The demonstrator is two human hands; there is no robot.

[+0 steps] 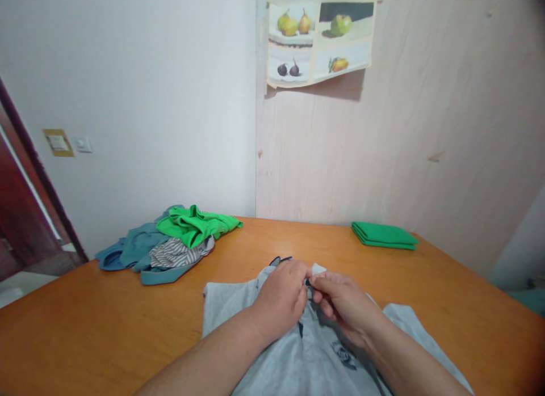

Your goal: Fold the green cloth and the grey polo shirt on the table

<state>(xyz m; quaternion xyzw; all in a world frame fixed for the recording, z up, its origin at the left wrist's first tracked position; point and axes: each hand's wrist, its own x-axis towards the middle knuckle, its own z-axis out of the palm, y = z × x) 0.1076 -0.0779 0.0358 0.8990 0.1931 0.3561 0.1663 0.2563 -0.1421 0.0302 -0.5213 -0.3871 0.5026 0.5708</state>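
Both left hand (284, 291) and right hand (344, 302) pinch grey shirt (314, 356) at its twelve o'clock, seemingly fastening it, next needing precision

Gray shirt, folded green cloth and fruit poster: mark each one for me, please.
Gray shirt (313, 359), head view: on its front.
Folded green cloth (385, 235), head view: on its top face.
Fruit poster (314, 47), head view: near its middle.

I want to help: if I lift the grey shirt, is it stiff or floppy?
Probably floppy: the grey shirt shows soft creases down its front. Perhaps it's light, being thin-looking cloth. It probably won't roll, as it lies spread on the table.
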